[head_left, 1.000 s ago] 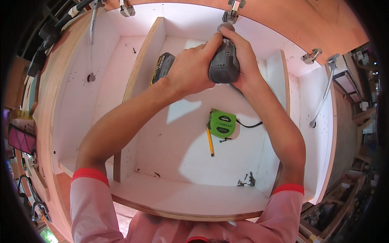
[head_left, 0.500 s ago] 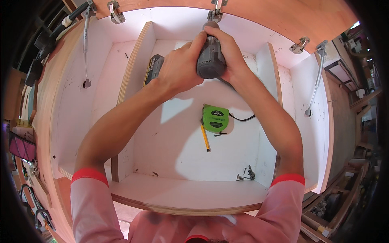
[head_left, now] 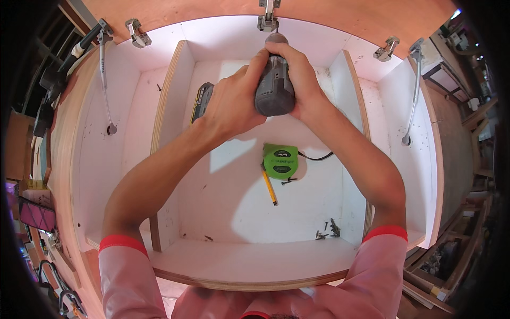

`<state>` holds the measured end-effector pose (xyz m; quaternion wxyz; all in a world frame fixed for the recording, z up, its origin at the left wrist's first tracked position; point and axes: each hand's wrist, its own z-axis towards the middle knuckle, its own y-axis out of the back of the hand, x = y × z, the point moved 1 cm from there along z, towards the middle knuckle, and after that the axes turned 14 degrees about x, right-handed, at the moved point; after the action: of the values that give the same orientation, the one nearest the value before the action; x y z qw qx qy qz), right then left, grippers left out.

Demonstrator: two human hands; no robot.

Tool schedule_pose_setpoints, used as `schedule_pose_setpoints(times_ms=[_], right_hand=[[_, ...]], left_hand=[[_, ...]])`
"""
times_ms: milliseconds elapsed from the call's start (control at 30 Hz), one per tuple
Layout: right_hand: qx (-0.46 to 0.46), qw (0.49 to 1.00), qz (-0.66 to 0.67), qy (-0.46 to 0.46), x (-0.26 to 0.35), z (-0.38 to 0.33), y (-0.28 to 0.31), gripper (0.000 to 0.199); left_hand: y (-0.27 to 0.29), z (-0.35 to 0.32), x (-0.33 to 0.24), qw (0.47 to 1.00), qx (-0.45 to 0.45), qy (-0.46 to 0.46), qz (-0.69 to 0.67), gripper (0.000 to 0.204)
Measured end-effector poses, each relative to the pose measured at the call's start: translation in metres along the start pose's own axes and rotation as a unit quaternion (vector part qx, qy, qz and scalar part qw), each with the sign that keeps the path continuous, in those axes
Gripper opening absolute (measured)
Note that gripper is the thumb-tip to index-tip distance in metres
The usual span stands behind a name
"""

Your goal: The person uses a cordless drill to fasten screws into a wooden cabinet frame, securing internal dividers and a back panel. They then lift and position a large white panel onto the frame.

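Note:
Both hands grip a grey cordless drill (head_left: 274, 93) inside a white cabinet carcass (head_left: 249, 260). My left hand (head_left: 234, 106) wraps the handle, with the drill's battery pack (head_left: 202, 101) showing beside my wrist. My right hand (head_left: 297, 80) clasps the drill body from the right. The drill's nose points up at a metal hinge (head_left: 268, 16) on the far top edge. Below my hands, on the cabinet's white back panel, lie a green tape measure (head_left: 280, 160) and a yellow pencil (head_left: 269, 187).
Two upright dividers (head_left: 162, 133) (head_left: 357, 106) split the carcass. More hinges (head_left: 137, 33) (head_left: 387, 49) sit along the top edge, gas struts (head_left: 103, 74) (head_left: 413, 95) at each side. Several loose screws (head_left: 326, 231) lie at the lower right. A black cord (head_left: 316, 157) runs beside the tape.
The drill and both hands have moved up toward the middle hinge on the far edge. The tape measure and pencil stay where they were.

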<state>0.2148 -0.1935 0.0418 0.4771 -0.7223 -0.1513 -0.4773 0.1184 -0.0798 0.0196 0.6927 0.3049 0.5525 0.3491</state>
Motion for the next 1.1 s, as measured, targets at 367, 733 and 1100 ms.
schedule_pose_setpoints(times_ms=[367,733,1100], right_hand=[[-0.001,1.000,-0.002,0.005,-0.002,0.009,0.009,0.025],[0.020,1.000,0.007,0.006,-0.004,0.014,0.019,0.025],[0.007,1.000,0.016,0.004,-0.003,0.017,0.016,0.028]], left_hand=[[-0.001,0.007,0.002,1.000,-0.012,-0.015,-0.001,0.092],[-0.003,0.010,-0.001,1.000,0.003,0.018,0.019,0.093],[-0.002,0.012,0.002,1.000,0.004,0.013,0.006,0.093]])
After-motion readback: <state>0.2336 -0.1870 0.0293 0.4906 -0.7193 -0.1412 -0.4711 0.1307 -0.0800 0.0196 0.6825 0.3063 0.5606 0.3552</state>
